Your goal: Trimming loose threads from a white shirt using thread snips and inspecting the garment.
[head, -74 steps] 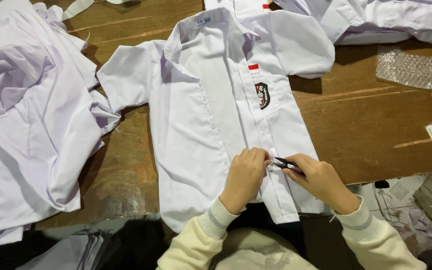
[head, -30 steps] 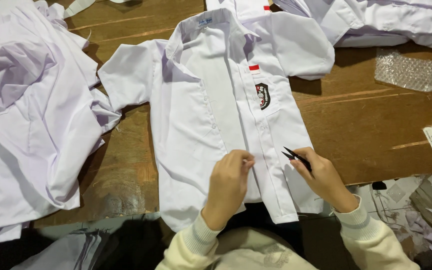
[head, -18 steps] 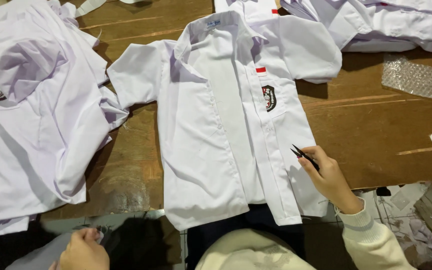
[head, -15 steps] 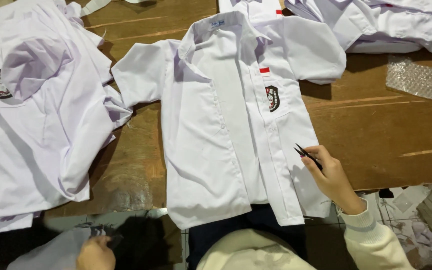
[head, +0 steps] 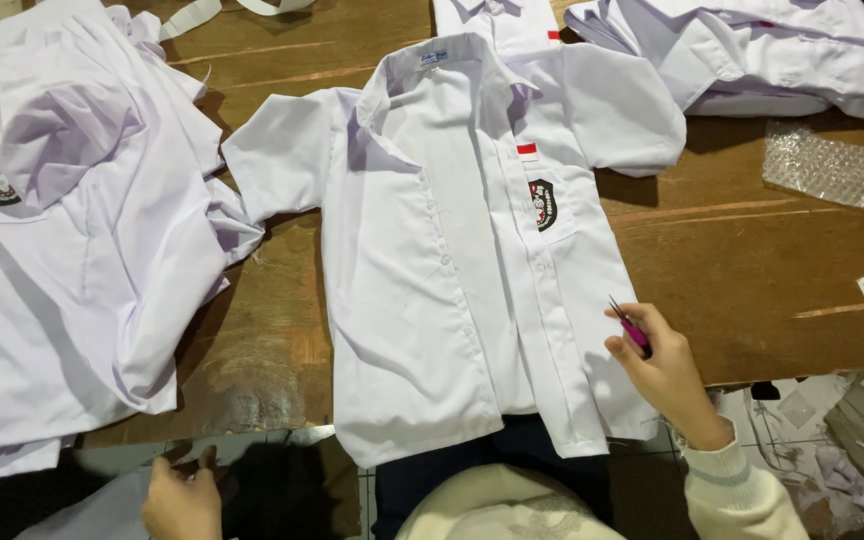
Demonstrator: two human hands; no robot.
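Lying open and flat at the near edge of the brown wooden table [head: 752, 270]: a white short-sleeved cotton shirt [head: 452, 280] with a chest badge. Pinching small pink-handled thread snips [head: 628, 325] in the right hand [head: 664, 372], over the hem. Reaching below the near edge with the left hand [head: 180, 498], fingers loosely spread, holding nothing. Best keeping the blade points off the cloth.

A worn brown wooden table [head: 752, 270] is carrying an open white short-sleeved shirt [head: 452, 290] at its middle, a heap of white shirts [head: 62, 270] at left, more white shirts [head: 752, 50] at the far edge, and a clear bubble-wrap piece [head: 824, 165] at right.
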